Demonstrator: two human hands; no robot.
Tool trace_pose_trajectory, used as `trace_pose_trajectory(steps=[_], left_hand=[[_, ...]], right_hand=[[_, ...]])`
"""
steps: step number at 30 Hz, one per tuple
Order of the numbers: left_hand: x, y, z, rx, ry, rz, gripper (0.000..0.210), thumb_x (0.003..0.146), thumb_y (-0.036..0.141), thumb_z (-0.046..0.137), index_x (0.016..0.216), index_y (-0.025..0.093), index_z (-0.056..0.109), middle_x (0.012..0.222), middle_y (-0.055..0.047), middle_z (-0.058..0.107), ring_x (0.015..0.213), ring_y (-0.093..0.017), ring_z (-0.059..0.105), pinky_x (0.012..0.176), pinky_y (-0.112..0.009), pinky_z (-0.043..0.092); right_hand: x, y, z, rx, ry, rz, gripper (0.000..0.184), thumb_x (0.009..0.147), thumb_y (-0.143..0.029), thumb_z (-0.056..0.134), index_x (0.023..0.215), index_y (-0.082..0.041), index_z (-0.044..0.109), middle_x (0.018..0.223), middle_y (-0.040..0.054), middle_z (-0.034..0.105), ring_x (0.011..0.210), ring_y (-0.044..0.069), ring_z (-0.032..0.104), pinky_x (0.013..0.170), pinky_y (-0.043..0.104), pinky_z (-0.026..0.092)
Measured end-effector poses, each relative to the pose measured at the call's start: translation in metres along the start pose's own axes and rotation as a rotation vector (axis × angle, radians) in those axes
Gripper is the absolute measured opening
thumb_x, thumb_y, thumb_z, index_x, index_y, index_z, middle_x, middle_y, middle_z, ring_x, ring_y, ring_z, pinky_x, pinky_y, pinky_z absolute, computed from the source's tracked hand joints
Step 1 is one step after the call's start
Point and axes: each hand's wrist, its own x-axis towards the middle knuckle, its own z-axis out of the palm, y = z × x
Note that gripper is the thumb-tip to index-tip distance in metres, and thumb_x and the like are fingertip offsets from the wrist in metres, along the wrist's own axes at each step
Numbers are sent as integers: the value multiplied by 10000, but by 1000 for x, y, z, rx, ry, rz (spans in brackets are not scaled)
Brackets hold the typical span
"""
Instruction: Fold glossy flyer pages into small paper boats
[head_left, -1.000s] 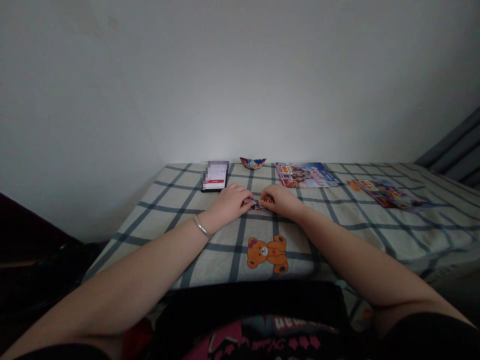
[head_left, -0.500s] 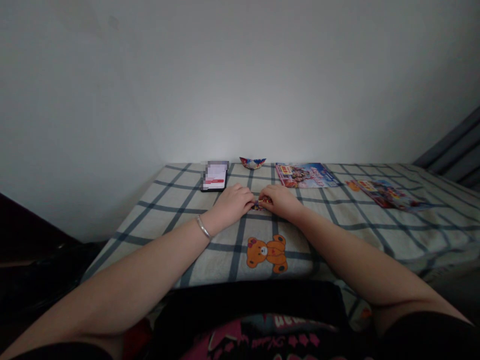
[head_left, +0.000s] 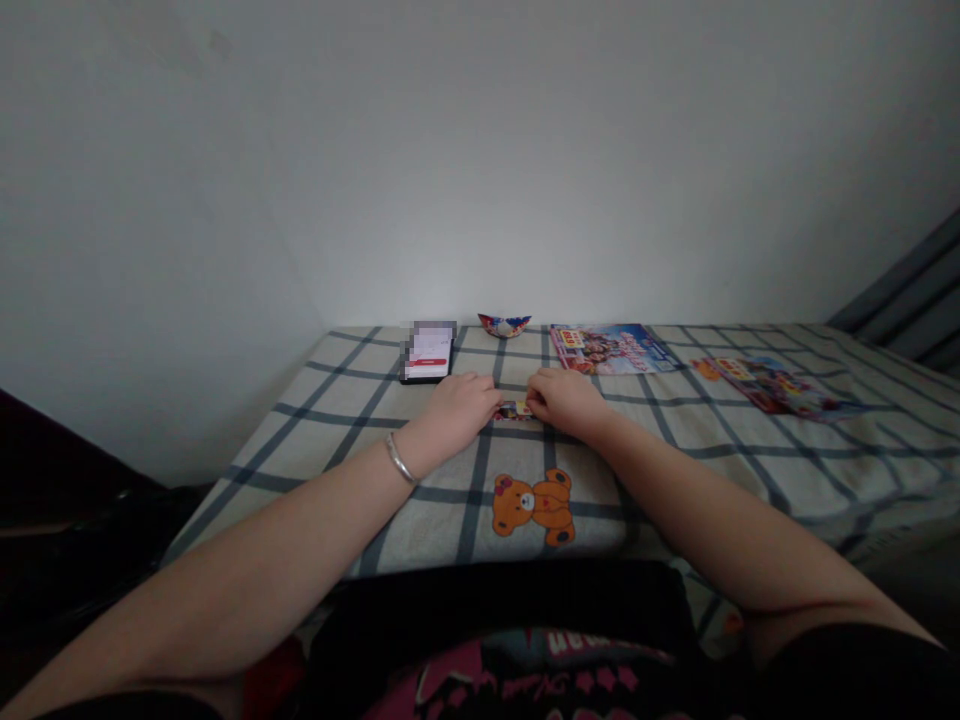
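Low over the checked cloth, a small folded piece of colourful printed paper [head_left: 514, 410] lies between my hands. My left hand [head_left: 466, 402] has its fingers closed at the paper's left end, with a silver bangle on the wrist. At the right end, my right hand [head_left: 564, 398] pinches the paper with curled fingers. Both hands rest on the table surface, and their fingertips cover the paper's two ends. Just beyond my left hand lies a phone [head_left: 430, 354] with its screen lit.
A folded colourful paper shape [head_left: 505, 325] stands by the wall. One printed leaflet [head_left: 611, 350] lies behind my right hand, another leaflet [head_left: 784, 388] farther right. The checked tablecloth [head_left: 360, 400] has a printed teddy bear [head_left: 534, 507] near the front edge.
My hands have moved slightly apart, so more of the folded paper shows between them. The phone, the leaflets and the paper shape by the wall stay in place.
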Motion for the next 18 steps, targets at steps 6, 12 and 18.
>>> trace_pose_trajectory(steps=[6,12,18], left_hand=[[-2,2,-7,46,-8,-73,175,960,218,507,907,145,657,910,-79,633,880,-228,585,726,-344,433],[-5,-7,-3,61,-23,-113,156,941,184,508,902,148,655,890,-74,635,841,-212,599,715,-329,434],[-7,-9,-5,78,-22,-101,126,913,175,538,864,150,651,848,-76,643,823,-227,608,675,-331,421]], right_hand=[[-4,4,-9,-18,-98,89,110,877,-230,546,873,-187,648,964,76,707,868,210,641,705,283,420],[-5,8,-13,21,-145,118,99,857,-214,550,894,-188,638,981,66,712,897,200,641,717,265,410],[-5,11,-11,18,-144,119,147,873,-198,510,927,-195,647,1003,69,716,920,211,646,724,274,416]])
